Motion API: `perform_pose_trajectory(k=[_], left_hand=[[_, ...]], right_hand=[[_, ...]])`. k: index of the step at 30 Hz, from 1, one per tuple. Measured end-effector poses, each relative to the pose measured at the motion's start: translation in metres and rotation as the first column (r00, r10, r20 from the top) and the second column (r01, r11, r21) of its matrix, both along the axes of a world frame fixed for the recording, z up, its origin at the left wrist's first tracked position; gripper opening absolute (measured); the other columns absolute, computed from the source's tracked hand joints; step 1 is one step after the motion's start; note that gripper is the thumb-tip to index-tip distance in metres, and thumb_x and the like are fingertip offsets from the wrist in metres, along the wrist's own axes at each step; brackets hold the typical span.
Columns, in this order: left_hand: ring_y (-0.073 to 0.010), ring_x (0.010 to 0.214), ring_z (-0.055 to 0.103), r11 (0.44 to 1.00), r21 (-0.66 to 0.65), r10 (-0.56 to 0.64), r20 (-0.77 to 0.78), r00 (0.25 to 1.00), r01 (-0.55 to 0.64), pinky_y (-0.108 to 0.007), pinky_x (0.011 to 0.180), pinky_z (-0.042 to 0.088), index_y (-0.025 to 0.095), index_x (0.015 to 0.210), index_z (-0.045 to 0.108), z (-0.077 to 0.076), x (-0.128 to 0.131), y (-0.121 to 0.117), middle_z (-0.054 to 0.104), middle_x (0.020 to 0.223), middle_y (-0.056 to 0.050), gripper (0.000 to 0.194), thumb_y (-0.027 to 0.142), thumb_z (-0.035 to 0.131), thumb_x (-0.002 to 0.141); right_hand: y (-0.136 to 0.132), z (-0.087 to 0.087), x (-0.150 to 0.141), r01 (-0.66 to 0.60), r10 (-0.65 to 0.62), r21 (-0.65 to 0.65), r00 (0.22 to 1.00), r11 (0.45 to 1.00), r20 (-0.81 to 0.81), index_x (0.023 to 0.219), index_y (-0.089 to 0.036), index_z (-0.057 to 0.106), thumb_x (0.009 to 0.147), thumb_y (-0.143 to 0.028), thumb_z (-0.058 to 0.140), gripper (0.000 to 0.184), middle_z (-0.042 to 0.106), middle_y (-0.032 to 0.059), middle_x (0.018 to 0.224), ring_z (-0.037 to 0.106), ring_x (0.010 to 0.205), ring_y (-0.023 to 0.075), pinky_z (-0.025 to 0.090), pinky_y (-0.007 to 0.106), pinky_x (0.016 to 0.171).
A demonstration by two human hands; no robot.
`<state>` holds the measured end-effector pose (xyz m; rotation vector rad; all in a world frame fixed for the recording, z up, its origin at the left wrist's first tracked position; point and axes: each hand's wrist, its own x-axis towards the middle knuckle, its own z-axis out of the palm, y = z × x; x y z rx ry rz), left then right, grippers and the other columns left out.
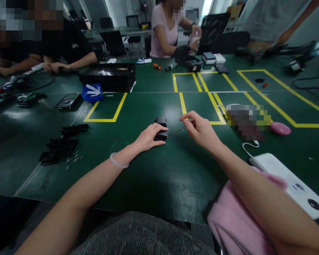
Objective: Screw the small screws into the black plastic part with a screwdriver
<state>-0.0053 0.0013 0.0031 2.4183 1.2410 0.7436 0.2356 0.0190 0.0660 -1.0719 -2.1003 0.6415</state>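
My left hand (149,136) is closed around a small black block-shaped part (161,122), pressing it to the green table in front of me. Between thumb and fingers, my right hand (199,128) grips a screwdriver (177,132) by its handle. The thin metal shaft points left, and its tip meets the right side of the black part, near a fastener. Most of the handle is hidden by my fingers. To the left lie several loose screws (76,159) beside a group of black parts (59,147).
Yellow tape (99,120) marks rectangles on the table. A black open box (108,76), a blue bag (92,92) and an electronic device (68,101) lie far left. Right are a pink mouse-shaped object (281,128), a white power bank-like box (289,180) and pink cloth (228,212). People sit opposite.
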Motion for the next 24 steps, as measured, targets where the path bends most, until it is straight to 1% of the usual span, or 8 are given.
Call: perform_pose_trajectory(k=[3, 6, 8, 12, 17, 19, 22, 24], left_hand=[[-0.0286, 0.119, 0.057, 1.000, -0.002, 0.003, -0.002, 1.000, -0.003, -0.046, 0.101, 0.049, 0.024, 0.129, 0.056, 0.0002, 0.0001, -0.0002, 0.059, 0.126, -0.010, 0.048, 0.030, 0.075, 0.085], [-0.0291, 0.118, 0.057, 1.000, -0.003, 0.000, 0.000, 1.000, 0.000, -0.045, 0.101, 0.049, 0.021, 0.129, 0.056, 0.0001, 0.0001, 0.0000, 0.059, 0.126, -0.011, 0.049, 0.030, 0.075, 0.085], [-0.0291, 0.118, 0.057, 1.000, -0.001, -0.002, 0.002, 1.000, 0.002, -0.046, 0.101, 0.048, 0.020, 0.129, 0.056, 0.0000, 0.0002, 0.0001, 0.059, 0.126, -0.011, 0.049, 0.030, 0.076, 0.085], [-0.0288, 0.119, 0.057, 1.000, 0.002, -0.002, -0.002, 1.000, 0.002, -0.045, 0.102, 0.048, 0.022, 0.129, 0.056, 0.0000, 0.0003, 0.0000, 0.059, 0.125, -0.010, 0.049, 0.030, 0.076, 0.085], [-0.0281, 0.119, 0.057, 1.000, 0.003, -0.001, -0.004, 1.000, 0.001, -0.046, 0.102, 0.049, 0.025, 0.129, 0.055, -0.0008, -0.0001, 0.0001, 0.058, 0.125, -0.008, 0.049, 0.031, 0.075, 0.085], [-0.0285, 0.119, 0.057, 1.000, 0.003, -0.002, -0.005, 1.000, 0.002, -0.046, 0.102, 0.049, 0.024, 0.129, 0.055, -0.0010, -0.0001, 0.0002, 0.058, 0.126, -0.009, 0.049, 0.031, 0.075, 0.086], [-0.0286, 0.120, 0.057, 1.000, 0.000, 0.000, -0.004, 1.000, 0.000, -0.046, 0.102, 0.049, 0.024, 0.129, 0.055, -0.0007, -0.0001, 0.0001, 0.058, 0.126, -0.009, 0.048, 0.031, 0.075, 0.086], [-0.0285, 0.120, 0.057, 1.000, -0.003, 0.000, -0.003, 1.000, 0.000, -0.046, 0.102, 0.049, 0.025, 0.129, 0.054, -0.0003, -0.0001, -0.0001, 0.058, 0.126, -0.009, 0.047, 0.031, 0.074, 0.086]], right_hand=[[-0.0012, 0.0008, -0.0003, -0.011, 0.011, -0.003, 1.000, 1.000, -0.017, 0.101, -0.024, 0.053, 0.096, -0.033, 0.044, 0.014, 0.049, -0.0059, 0.059, 0.048, 0.054, 0.0138, 0.033, 0.028, 0.061], [-0.0022, 0.0011, -0.0011, 0.009, -0.009, -0.001, 1.000, 1.000, -0.005, 0.090, -0.024, 0.051, 0.095, -0.037, 0.047, 0.014, 0.049, -0.0056, 0.057, 0.048, 0.054, 0.0137, 0.032, 0.028, 0.061], [-0.0027, 0.0012, -0.0019, 0.013, -0.013, 0.006, 1.000, 1.000, 0.001, 0.088, -0.024, 0.050, 0.094, -0.038, 0.047, 0.015, 0.048, -0.0055, 0.057, 0.047, 0.053, 0.0135, 0.032, 0.028, 0.061], [-0.0036, 0.0018, -0.0030, -0.022, 0.022, 0.031, 1.000, 0.999, -0.013, 0.098, -0.023, 0.051, 0.095, -0.034, 0.044, 0.013, 0.051, -0.0049, 0.061, 0.048, 0.054, 0.0138, 0.033, 0.028, 0.061], [-0.0026, 0.0013, -0.0013, -0.002, 0.002, 0.024, 1.000, 1.000, 0.008, 0.085, -0.024, 0.050, 0.095, -0.038, 0.046, 0.018, 0.049, -0.0049, 0.057, 0.047, 0.053, 0.0134, 0.031, 0.028, 0.060], [-0.0021, 0.0012, -0.0004, 0.004, -0.005, 0.017, 1.000, 1.000, 0.013, 0.089, -0.024, 0.052, 0.095, -0.037, 0.045, 0.016, 0.048, -0.0051, 0.057, 0.047, 0.053, 0.0134, 0.031, 0.028, 0.060], [-0.0016, 0.0015, 0.0001, -0.018, 0.018, 0.017, 1.000, 1.000, -0.006, 0.100, -0.022, 0.053, 0.096, -0.034, 0.043, 0.016, 0.050, -0.0049, 0.060, 0.049, 0.055, 0.0139, 0.033, 0.028, 0.062], [-0.0013, 0.0015, 0.0000, -0.025, 0.025, 0.018, 1.000, 1.000, -0.011, 0.099, -0.022, 0.054, 0.096, -0.035, 0.043, 0.017, 0.051, -0.0045, 0.060, 0.049, 0.056, 0.0140, 0.033, 0.028, 0.062]])
